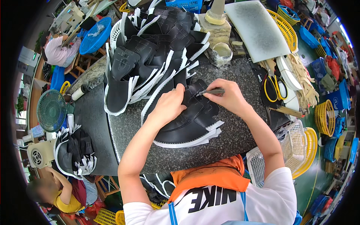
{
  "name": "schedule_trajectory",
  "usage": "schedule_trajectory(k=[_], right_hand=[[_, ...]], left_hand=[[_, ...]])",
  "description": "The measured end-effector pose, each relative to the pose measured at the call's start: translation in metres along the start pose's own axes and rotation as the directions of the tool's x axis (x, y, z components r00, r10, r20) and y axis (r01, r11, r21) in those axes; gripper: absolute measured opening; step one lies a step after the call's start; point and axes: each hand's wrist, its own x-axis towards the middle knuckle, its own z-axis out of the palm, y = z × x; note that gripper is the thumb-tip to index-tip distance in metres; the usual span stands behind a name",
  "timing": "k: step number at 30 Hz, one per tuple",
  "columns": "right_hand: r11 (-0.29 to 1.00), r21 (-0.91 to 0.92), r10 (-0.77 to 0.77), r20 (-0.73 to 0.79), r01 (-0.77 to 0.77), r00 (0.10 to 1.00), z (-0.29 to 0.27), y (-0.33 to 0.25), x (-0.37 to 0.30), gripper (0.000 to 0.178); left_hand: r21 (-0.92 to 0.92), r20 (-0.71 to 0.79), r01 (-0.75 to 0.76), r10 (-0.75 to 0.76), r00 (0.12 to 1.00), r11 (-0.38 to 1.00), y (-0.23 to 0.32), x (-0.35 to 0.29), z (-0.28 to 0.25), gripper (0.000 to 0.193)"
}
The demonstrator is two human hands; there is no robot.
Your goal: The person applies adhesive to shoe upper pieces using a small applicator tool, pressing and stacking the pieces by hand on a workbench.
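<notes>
On the table point(240, 129), the pile point(125, 62) lies rear left, the stack point(176, 135) before it to the right, the cup point(221, 59) behind the stack, the board point(257, 30) right of the cup, and the scissors point(276, 84) before the board.

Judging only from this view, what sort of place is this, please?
Probably a shoe-part or leather-goods workshop: stacked black shaped pieces with white edging, what looks like a sewing machine at upper left, and many plastic baskets.
</notes>
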Motion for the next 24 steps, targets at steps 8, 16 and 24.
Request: schedule_trajectory(k=[8, 16, 24], right_hand=[[0.99, -0.111, 0.092, 0.033, -0.088, 0.995, -0.003, -0.007, 0.008, 0.021], [0.973, -0.221, 0.077, 0.019, -0.071, 0.997, -0.015, -0.006, 0.017, 0.024], [0.862, -0.495, 0.013, -0.193, -0.108, 0.981, -0.065, 0.058, 0.096, 0.031]], left_hand=[[0.022, -0.049, 0.027, -0.026, 0.998, 0.999, 0.005, -0.003, -0.001, 0.063], [0.072, -0.07, 0.025, -0.02, 0.997, 0.997, 0.003, -0.004, -0.001, 0.069], [-0.022, -0.123, -0.027, 0.024, 0.992, 0.999, -0.013, 0.003, 0.001, 0.061]])
